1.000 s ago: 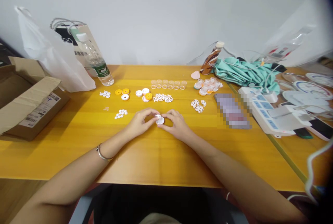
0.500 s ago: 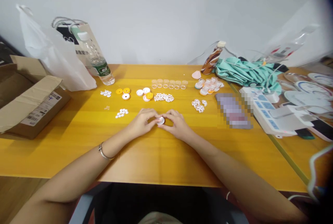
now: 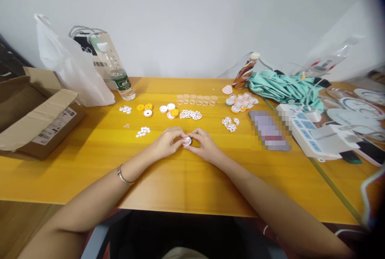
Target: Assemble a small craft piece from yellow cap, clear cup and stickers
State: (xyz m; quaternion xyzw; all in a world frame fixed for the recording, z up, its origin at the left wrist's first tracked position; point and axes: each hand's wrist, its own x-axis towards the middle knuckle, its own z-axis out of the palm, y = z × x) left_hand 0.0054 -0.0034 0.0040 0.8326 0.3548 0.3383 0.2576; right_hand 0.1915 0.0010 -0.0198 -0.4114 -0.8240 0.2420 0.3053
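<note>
Between my two hands is a small round white disc-shaped piece (image 3: pixel 187 141), held just over the table. My left hand (image 3: pixel 169 142) pinches its left side with thumb and fingertips. From the right, my right hand (image 3: pixel 205 145) grips the same piece between thumb and index finger. Details inside the disc are too small to make out. Beyond my hands lie flat white cut-out pieces (image 3: pixel 191 115), and a row of clear little cups (image 3: pixel 196 100) stands behind them. White and yellow round caps (image 3: pixel 171 107) sit to the left of these.
Small white discs (image 3: pixel 143 131) lie left of my hands. To the right are more cut-outs (image 3: pixel 230 124), capped clear pieces (image 3: pixel 241 102), a pixelated phone-like object (image 3: pixel 267 130) and a power strip (image 3: pixel 315 132). A cardboard box (image 3: pixel 42 126) and water bottle (image 3: pixel 120 76) stand at left.
The view has shifted slightly, so most things on the left appear a little further right and lower. Both hands keep hold of the white disc in nearly the same pose.
</note>
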